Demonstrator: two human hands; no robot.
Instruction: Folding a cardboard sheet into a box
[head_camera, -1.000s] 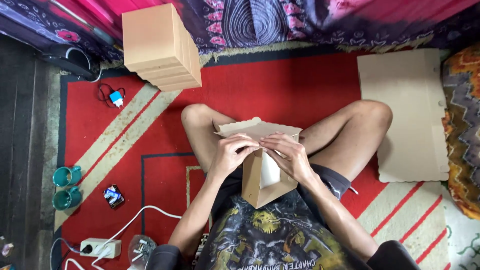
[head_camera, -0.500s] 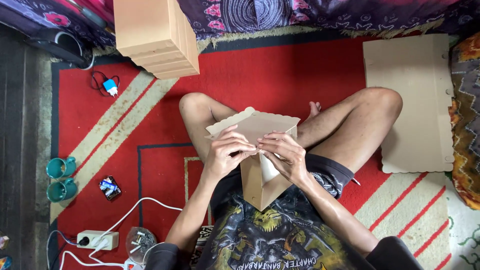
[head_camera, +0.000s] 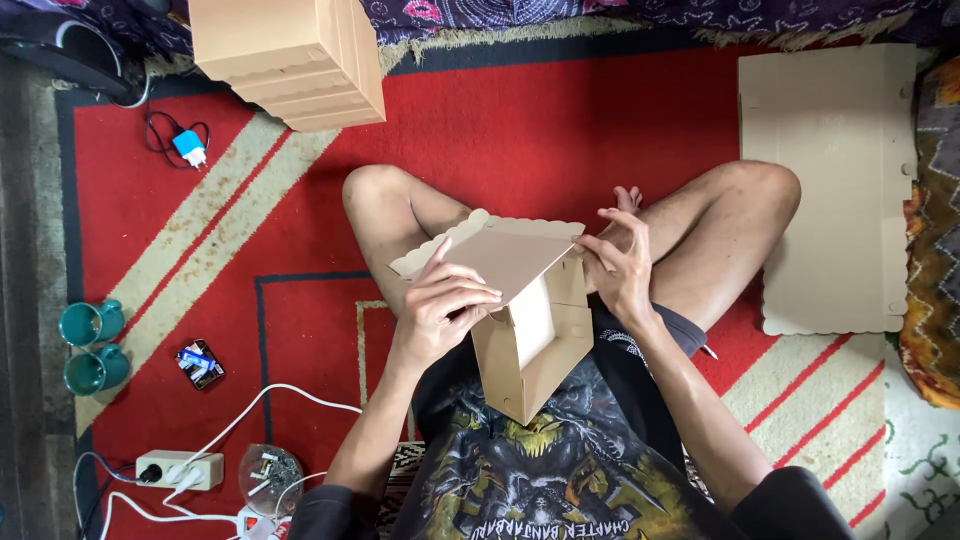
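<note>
Two hands on half-folded cardboard box (head_camera: 530, 345) in lap, above red rug (head_camera: 520, 130). Left hand (head_camera: 445, 305) grips wavy-edged flap (head_camera: 490, 250) — right hand (head_camera: 620, 265) pinches its corner. Risk: push too hard — flap creases or tears, box slips off lap.

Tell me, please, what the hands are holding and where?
Both hold a cardboard box: the left hand grips its scalloped lid flap, the right hand the flap's far corner.

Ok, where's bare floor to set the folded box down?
Open red rug lies between the stacked boxes and the flat cardboard sheets, beyond the knees. Crowded at left: two teal mugs, a power strip and cables.
</note>
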